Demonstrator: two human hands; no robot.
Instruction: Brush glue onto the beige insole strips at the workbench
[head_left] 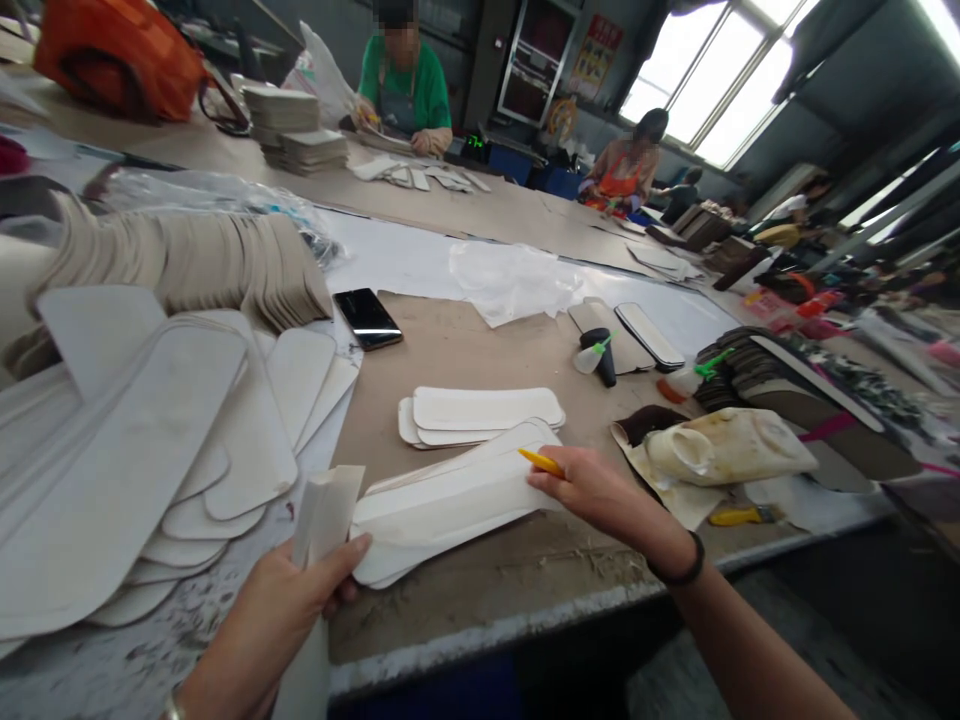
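Left hand (281, 605), nearest me, pinches one paper strip (324, 515); my right hand (592, 490) grips one yellow tool (541, 462), resting on two stacked insoles (450, 505).

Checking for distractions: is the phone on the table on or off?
Off, it seems: the phone lies flat, its screen dark, showing only reflected glare.

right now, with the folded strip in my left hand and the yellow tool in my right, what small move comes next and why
Probably bring the folded strip onto the near end of the white insole piece. The left hand holds the strip upright just beside that end, while the right hand rests on the far end with the yellow tool, seemingly steadying the piece.
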